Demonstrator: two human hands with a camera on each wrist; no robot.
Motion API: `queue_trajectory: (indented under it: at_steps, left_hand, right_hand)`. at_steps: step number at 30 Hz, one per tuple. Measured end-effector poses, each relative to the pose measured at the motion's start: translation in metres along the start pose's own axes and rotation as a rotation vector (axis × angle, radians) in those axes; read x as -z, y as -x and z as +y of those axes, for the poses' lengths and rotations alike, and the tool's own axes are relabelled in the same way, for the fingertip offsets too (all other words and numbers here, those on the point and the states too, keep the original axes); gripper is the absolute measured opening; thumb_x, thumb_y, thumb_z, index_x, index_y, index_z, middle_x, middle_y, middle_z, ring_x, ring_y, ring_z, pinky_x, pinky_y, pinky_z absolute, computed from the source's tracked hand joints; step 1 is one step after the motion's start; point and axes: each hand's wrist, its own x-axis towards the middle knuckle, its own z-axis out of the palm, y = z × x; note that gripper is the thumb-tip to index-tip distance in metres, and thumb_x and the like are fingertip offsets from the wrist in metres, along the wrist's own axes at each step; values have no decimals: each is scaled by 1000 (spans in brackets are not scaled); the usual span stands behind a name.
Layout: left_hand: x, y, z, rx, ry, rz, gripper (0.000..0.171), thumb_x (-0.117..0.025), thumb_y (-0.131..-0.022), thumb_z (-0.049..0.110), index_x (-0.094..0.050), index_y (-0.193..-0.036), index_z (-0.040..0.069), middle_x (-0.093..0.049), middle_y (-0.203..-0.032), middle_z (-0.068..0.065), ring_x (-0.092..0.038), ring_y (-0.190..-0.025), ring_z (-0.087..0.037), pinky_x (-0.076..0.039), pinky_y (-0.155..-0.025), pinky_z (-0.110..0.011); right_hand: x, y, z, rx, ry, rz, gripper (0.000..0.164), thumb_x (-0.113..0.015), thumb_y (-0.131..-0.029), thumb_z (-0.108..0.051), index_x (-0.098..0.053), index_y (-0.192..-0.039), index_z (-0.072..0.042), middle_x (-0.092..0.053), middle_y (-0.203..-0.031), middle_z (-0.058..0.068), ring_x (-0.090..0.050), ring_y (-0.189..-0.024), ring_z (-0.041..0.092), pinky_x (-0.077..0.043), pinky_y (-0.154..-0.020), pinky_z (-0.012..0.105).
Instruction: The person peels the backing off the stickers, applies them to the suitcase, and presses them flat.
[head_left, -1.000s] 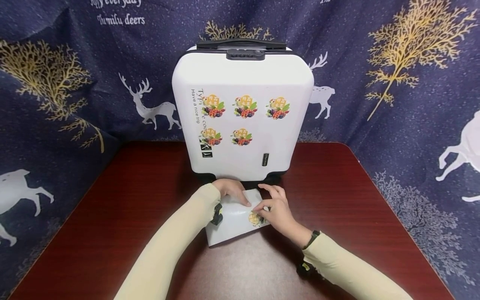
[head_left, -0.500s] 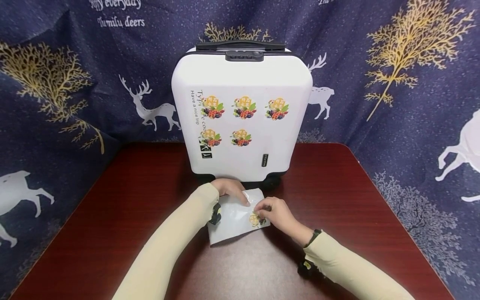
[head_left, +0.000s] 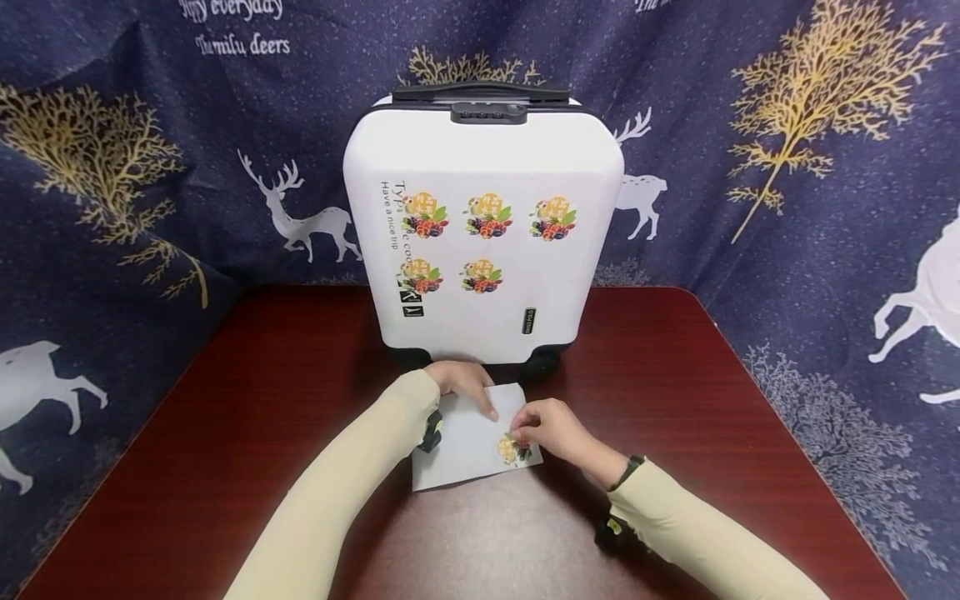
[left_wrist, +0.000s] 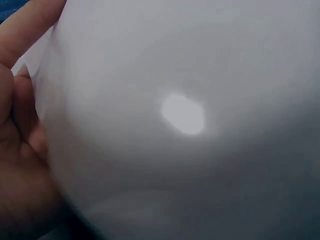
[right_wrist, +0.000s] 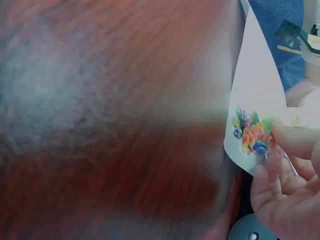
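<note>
My left hand [head_left: 467, 385] grips a white sticker sheet [head_left: 457, 454] by its far left side, thumb on top and other fingers behind it. Up close in the left wrist view, the sheet [left_wrist: 190, 60] bends beside that hand [left_wrist: 22, 125]. One round fruit sticker [head_left: 508, 451] lies at the sheet's near right corner, yellow with berries and leaves. My right hand [head_left: 553, 429] pinches at its upper edge with thumb and index finger. In the right wrist view, the thumb lies at the sticker's edge [right_wrist: 252, 132], with the other fingers curled below.
A white suitcase [head_left: 480, 150] stands upright behind the hands on a dark red wooden table [head_left: 300, 350]. Several matching fruit stickers [head_left: 489, 215] are on its front: a row of three above, two below. A dark blue deer-print cloth [head_left: 675, 83] hangs behind.
The right hand's outer fingers, spread a second ago, have folded in toward the palm. Its pinch stays at the sticker's upper edge. The sheet has shifted and tilted slightly; its glare is gone.
</note>
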Motion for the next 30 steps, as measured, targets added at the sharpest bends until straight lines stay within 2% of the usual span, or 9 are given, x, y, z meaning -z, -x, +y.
queue_trajectory:
  at_steps: [8,12,16,21,26,30]
  left_hand:
    - [-6,-1,-2,-44,-35,34,26,-82,-83,21,-78,-105,8,-74,-88,1,-63,-76,-8,-56,-73,-22]
    - [-7,0,-2,-56,-47,58,23,-82,-82,19,-78,-102,8,-72,-85,2,-62,-74,-8,-55,-71,-22]
    - [-7,0,-4,-52,-49,84,23,-83,-81,18,-77,-101,8,-71,-84,3,-63,-73,-9,-56,-70,-22]
    - [-7,1,-5,-40,-34,93,24,-83,-81,17,-77,-101,7,-74,-86,0,-65,-73,-9,-58,-71,-24]
    - [-7,2,-6,-30,-32,100,23,-83,-81,17,-77,-102,7,-75,-88,-1,-64,-73,-9,-57,-71,-22]
    - [-7,2,-6,-23,-32,107,25,-83,-80,17,-77,-103,7,-74,-88,-1,-63,-73,-9,-56,-70,-22]
  right_hand:
    - [-1,-1,6,-8,-18,-18,6,-74,-89,-3,-75,-84,1,-75,-76,12,-62,-70,3,-50,-68,18]
    - [-1,-1,9,-22,-112,-26,8,-75,-87,-2,-74,-85,5,-75,-77,18,-63,-70,5,-51,-66,19]
    - [0,-1,11,-42,-174,-41,9,-75,-87,-1,-73,-86,8,-75,-79,21,-63,-70,5,-51,-64,20]
    - [2,1,10,-59,-192,-54,11,-76,-86,-1,-74,-87,9,-76,-81,22,-61,-70,3,-49,-63,21]
    - [3,5,8,-57,-178,-63,11,-77,-85,-3,-74,-86,8,-75,-78,14,-56,-70,5,-45,-61,19]
    - [4,7,7,-66,-199,-81,12,-76,-86,-2,-73,-88,9,-74,-76,7,-56,-65,7,-47,-58,21]
